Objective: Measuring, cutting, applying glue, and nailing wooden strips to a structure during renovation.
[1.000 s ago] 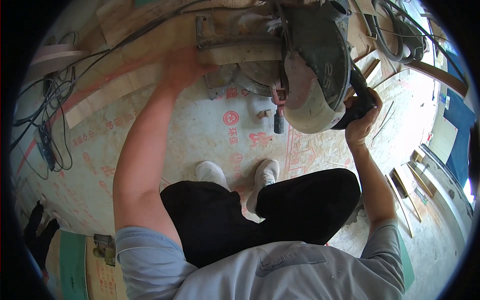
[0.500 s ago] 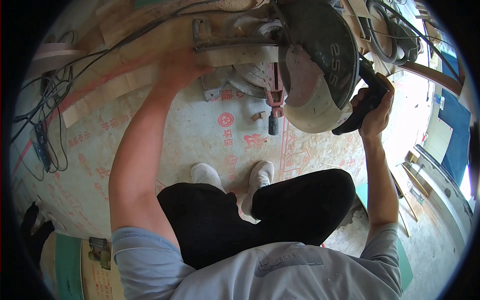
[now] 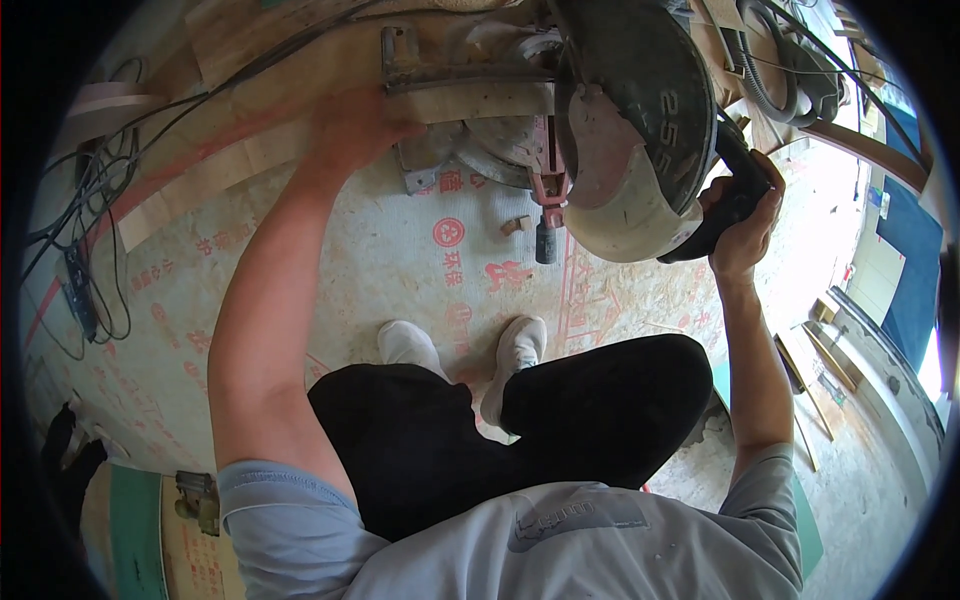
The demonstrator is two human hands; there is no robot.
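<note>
My left hand [image 3: 355, 135] grips the pale curved wooden strip [image 3: 475, 100], which lies along the metal fence of a mitre saw, its thumb reaching toward the saw's base [image 3: 430, 165]. My right hand [image 3: 745, 230] is wrapped round the black handle [image 3: 730, 185] at the right of the saw's dark guard [image 3: 660, 70] and cream-and-pink blade cover [image 3: 615, 190]. The blade is hidden under the cover. A pink fitting [image 3: 550, 190] with a black knob sits at the base's front. A small wood offcut [image 3: 517, 224] lies beside the knob.
Black cables [image 3: 100, 200] loop at the left. A grey hose [image 3: 765, 85] runs at the upper right. Loose wood slats [image 3: 815, 390] lie right of my legs. A green board [image 3: 135, 530] and a pneumatic tool [image 3: 197, 500] are at lower left. Dark shapes [image 3: 75, 470] sit at the left edge.
My right hand and the saw head have shifted to the right since a second ago, mostly in the first half second. My left hand still grips the strip, with a slight shift in view.
</note>
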